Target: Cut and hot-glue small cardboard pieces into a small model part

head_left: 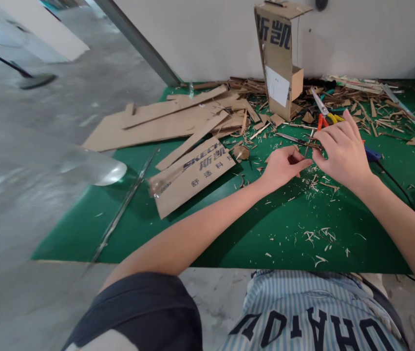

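Observation:
My left hand (284,163) is closed in a pinch on a thin stick (307,149), which stands up between my two hands. My right hand (342,151) is closed just to its right, fingers bent around the near end of a pointed metal blade (293,140). The blade points left and crosses close to the stick; my fingers hide its handle end. Pale shavings (313,183) lie below my hands. Beyond my right hand are scissors (320,105) with red and yellow handles, blades partly apart.
Cardboard pieces (200,170) lie left on the green table (229,234). An upright cardboard structure (275,63) stands at the back among scraps. A blue tool (372,154) with a black cable lies right. A blurred transparent bottle-like object (110,173) is at the left edge.

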Demonstrator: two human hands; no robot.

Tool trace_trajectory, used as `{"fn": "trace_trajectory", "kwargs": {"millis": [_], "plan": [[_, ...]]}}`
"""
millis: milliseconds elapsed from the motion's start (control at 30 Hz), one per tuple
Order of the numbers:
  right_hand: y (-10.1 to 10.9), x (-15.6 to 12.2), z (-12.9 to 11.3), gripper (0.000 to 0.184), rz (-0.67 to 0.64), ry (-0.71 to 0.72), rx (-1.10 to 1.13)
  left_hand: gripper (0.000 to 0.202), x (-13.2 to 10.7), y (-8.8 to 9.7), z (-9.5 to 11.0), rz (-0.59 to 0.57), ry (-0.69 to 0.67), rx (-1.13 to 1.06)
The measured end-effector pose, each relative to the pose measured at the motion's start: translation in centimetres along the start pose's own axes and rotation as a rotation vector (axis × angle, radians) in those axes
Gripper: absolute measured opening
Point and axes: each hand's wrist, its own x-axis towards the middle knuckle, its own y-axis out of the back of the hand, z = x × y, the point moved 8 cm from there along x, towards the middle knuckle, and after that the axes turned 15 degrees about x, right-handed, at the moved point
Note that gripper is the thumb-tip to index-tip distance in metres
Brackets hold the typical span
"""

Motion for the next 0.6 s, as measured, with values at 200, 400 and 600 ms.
{"fn": "trace_trajectory", "kwargs": {"millis": [200, 400, 600], "plan": [[-0.14, -0.15, -0.01, 0.033, 0.022, 0.036, -0.021, 0.031, -0.10, 0.00, 0.41, -0.013, 0.002, 0.021], [-0.19, -0.37, -0.08, 0.028, 0.017, 0.021, -0.012, 0.030, -0.13, 0.06, 0.75, -0.002, -0.021, 0.043], [-0.28, -0.64, -0.08, 0.027, 0.010, 0.001, 0.003, 0.030, -0.05, 0.07, 0.65, 0.011, -0.035, 0.065]]}}
